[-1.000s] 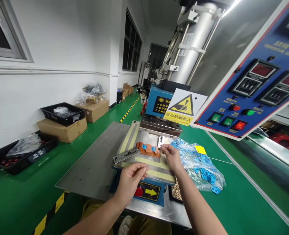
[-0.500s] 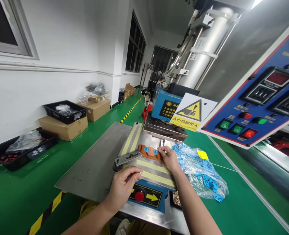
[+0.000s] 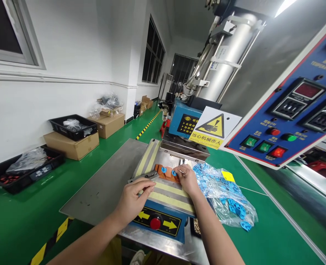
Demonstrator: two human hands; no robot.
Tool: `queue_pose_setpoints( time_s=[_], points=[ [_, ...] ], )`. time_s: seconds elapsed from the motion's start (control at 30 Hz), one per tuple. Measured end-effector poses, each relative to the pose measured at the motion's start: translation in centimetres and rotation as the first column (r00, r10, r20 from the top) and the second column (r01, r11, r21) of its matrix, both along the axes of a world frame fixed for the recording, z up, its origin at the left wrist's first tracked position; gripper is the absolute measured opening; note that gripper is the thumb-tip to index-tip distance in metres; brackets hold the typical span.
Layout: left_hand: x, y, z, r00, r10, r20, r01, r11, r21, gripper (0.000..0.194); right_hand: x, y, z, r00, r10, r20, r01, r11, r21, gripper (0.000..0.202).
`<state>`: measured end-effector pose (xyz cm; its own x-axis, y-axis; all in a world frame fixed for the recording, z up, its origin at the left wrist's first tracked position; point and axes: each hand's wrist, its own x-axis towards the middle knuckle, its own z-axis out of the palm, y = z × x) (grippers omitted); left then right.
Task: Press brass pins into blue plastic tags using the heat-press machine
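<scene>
An orange fixture block (image 3: pixel 163 173) sits on the machine's plate, holding blue plastic parts (image 3: pixel 164 170). My right hand (image 3: pixel 188 181) is at its right end, thumb and forefinger pinched together at the right-hand blue part; whatever is between the fingertips is too small to make out. Nearer to me, my left hand (image 3: pixel 135 198) hovers over the striped plate (image 3: pixel 174 198) with its fingertips pressed together, their contents not discernible. Just beyond its fingers lies a metal bar (image 3: pixel 151 175), partly covered by that hand.
Above the fixture hangs the press head (image 3: pixel 183 147). A clear bag of blue parts (image 3: pixel 226 195) lies on the right. A red button (image 3: pixel 155 223) is on the machine's front. A tray of small brass-coloured pieces (image 3: pixel 196 226) is partly behind my right forearm. The control panel (image 3: pixel 284 110) juts in at upper right.
My left hand has moved slightly left and up, now covering part of the metal bar. My right hand stays at the fixture's right end, its fingers a little further over the blue part.
</scene>
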<state>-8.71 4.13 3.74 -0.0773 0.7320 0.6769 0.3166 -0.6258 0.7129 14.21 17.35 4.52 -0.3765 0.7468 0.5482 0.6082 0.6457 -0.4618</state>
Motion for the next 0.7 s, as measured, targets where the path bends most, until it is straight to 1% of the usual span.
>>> queue_pose_setpoints(
  time_s=[0.07,0.13,0.23,0.3,0.4,0.5,0.6,0.7],
  points=[
    [-0.1,0.7,0.8,0.997,0.033,-0.071,-0.031,0.999,0.028,0.013,0.1,-0.1,-0.2,0.999,0.01,0.046,-0.013,0.998,0.064,0.024],
    [0.0,1.6,1.7,0.99,0.039,-0.136,-0.034,0.999,0.04,0.015,0.2,-0.2,-0.5,0.997,0.015,0.072,-0.024,0.992,0.125,0.025],
    [0.2,3.4,2.9,0.968,0.024,-0.249,-0.021,1.0,0.012,0.017,0.4,-0.3,-1.0,0.997,0.015,0.072,-0.028,0.984,0.176,0.03],
    [0.4,4.7,3.4,0.947,0.013,-0.322,-0.017,1.0,-0.01,0.017,0.4,-0.4,-1.1,0.996,0.02,0.085,-0.037,0.978,0.203,0.033],
    [0.7,6.3,3.7,0.909,0.003,-0.417,-0.023,0.999,-0.043,0.016,0.4,-0.7,-1.0,0.991,0.019,0.131,-0.05,0.97,0.237,0.038],
    [0.9,7.4,3.7,0.868,-0.017,-0.497,-0.045,0.993,-0.112,0.017,0.4,-0.9,-1.0,0.984,-0.014,0.179,-0.033,0.966,0.255,0.041],
    [1.2,8.3,3.5,0.846,-0.038,-0.532,-0.076,0.979,-0.189,0.018,0.4,-1.1,-1.1,0.981,-0.029,0.193,-0.019,0.969,0.246,0.041],
    [1.6,9.1,3.4,0.829,-0.044,-0.557,-0.109,0.965,-0.238,0.018,0.4,-1.2,-1.2,0.982,-0.033,0.187,-0.013,0.972,0.236,0.041]
  ],
)
